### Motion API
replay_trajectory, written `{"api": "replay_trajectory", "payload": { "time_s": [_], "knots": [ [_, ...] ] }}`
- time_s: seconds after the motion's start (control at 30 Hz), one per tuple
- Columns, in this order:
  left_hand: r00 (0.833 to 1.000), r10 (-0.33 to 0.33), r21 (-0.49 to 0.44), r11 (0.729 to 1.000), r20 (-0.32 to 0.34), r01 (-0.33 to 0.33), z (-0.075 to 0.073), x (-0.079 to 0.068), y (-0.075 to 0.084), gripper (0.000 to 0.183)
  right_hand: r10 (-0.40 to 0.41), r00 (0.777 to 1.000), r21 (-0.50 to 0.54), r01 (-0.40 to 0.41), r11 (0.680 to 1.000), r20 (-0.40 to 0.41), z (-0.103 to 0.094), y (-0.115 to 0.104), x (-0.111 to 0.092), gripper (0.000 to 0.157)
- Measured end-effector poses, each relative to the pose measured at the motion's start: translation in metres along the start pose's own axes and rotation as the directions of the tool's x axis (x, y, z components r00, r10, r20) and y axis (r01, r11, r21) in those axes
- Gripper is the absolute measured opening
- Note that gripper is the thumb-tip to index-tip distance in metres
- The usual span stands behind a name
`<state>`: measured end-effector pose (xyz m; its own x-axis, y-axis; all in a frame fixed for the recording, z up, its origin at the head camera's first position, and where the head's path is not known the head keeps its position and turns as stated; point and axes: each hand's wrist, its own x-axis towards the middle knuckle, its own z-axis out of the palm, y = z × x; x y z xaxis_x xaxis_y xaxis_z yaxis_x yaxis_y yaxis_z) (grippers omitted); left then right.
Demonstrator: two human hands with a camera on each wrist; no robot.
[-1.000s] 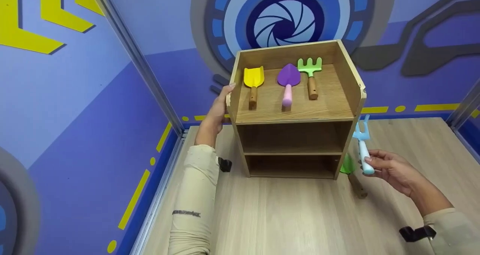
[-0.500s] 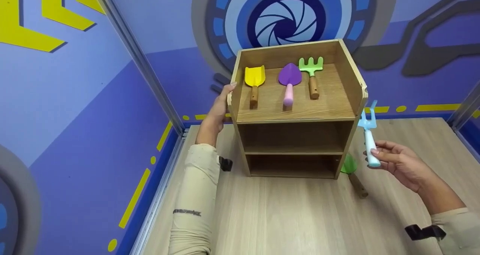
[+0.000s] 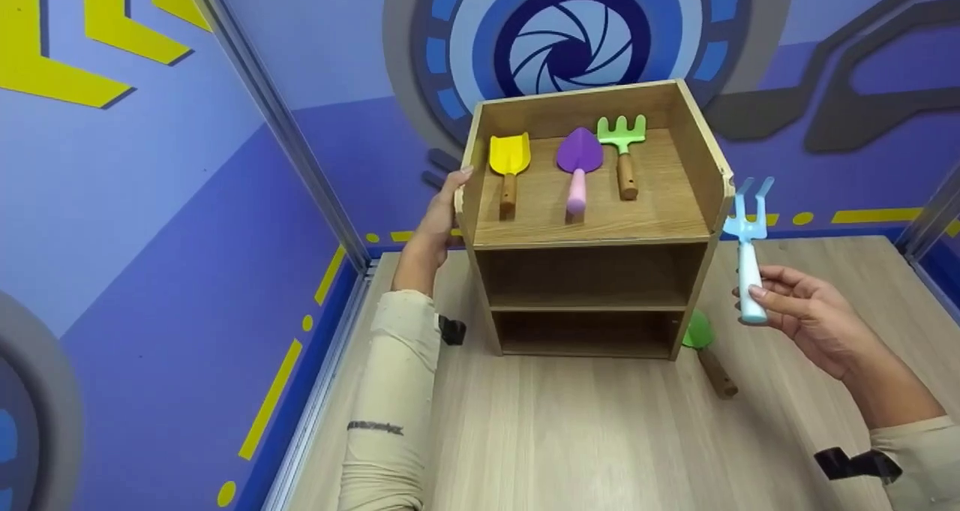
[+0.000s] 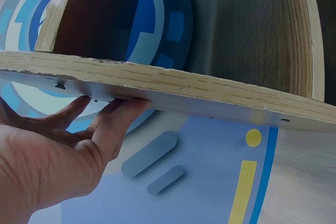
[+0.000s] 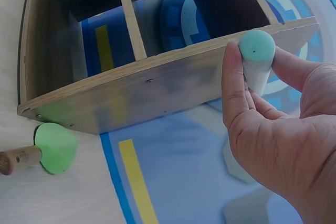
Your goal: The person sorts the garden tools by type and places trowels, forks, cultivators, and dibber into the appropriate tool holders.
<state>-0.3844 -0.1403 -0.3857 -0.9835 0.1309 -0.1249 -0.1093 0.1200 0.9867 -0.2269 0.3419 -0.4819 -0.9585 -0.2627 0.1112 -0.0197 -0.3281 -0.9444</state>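
A small wooden shelf unit (image 3: 592, 239) stands against the wall. My left hand (image 3: 435, 222) rests against its left side near the top, and in the left wrist view the fingertips touch the outer face of the side panel (image 4: 184, 80). On the right, my right hand (image 3: 814, 316) pinches the white handle of a toy garden fork (image 3: 748, 252) with light-blue prongs pointing up. The fork is in the air beside the shelf's right side. In the right wrist view the handle's pale-green end (image 5: 257, 47) sits between thumb and fingers; the prongs are hidden there.
The top shelf carries a yellow shovel (image 3: 509, 158), a purple trowel (image 3: 579, 154) and a green rake (image 3: 622, 139). A green trowel with a brown handle (image 3: 716, 372) lies on the table (image 3: 577, 428), right of the unit's base. A patterned wall stands behind.
My right hand has moved up and slightly right with the garden fork. The left hand and the shelf unit stay in place.
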Motion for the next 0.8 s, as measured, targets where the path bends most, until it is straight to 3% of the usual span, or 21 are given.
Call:
{"api": "replay_trajectory", "payload": {
  "time_s": [0.33,0.57,0.8],
  "knots": [
    [1.000,0.002,0.010,1.000,0.002,-0.002,0.000,-0.001,0.001,0.094,-0.091,0.995,0.059,0.089,0.994,0.032,0.007,-0.016,0.000,0.039],
    [1.000,0.004,0.008,1.000,0.005,-0.004,0.001,-0.002,0.001,0.093,-0.139,0.990,0.031,0.139,0.990,0.006,0.012,-0.032,0.002,0.041],
    [1.000,0.011,-0.009,1.000,0.012,-0.011,-0.001,-0.001,0.001,0.090,-0.183,0.983,-0.002,0.183,0.983,0.029,0.025,-0.046,0.003,0.045]
  ]
}}
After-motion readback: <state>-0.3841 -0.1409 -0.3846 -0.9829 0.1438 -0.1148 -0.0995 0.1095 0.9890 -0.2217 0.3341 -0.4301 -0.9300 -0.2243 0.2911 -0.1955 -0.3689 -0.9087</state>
